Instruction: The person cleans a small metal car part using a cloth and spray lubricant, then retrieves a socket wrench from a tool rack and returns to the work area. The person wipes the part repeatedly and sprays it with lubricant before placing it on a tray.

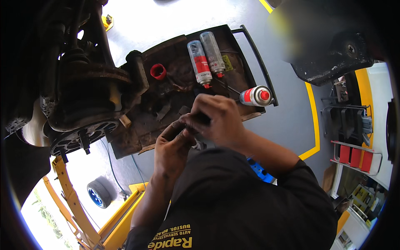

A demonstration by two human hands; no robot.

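Observation:
My left hand [171,149] and my right hand [221,120] meet in front of my chest, above the near edge of a dark work cart [137,133]. The fingers of both are closed around something small and dark that I cannot make out. Beyond them on the cart lie two spray cans [200,62] with red nozzles, side by side. Another spray can [259,96] with a red top is to the right of my right hand. A red round cap [158,71] sits farther left. Small dark pieces [163,111] rest on the cart beyond my left hand.
A wheel hub and brake assembly [87,96] hangs close on the left, with its studs showing. A black handle bar [260,62] runs along the cart's right end. A loose wheel [99,194] and yellow lift parts [121,221] are at the lower left. Folded metal-framed racks [354,158] stand at the right.

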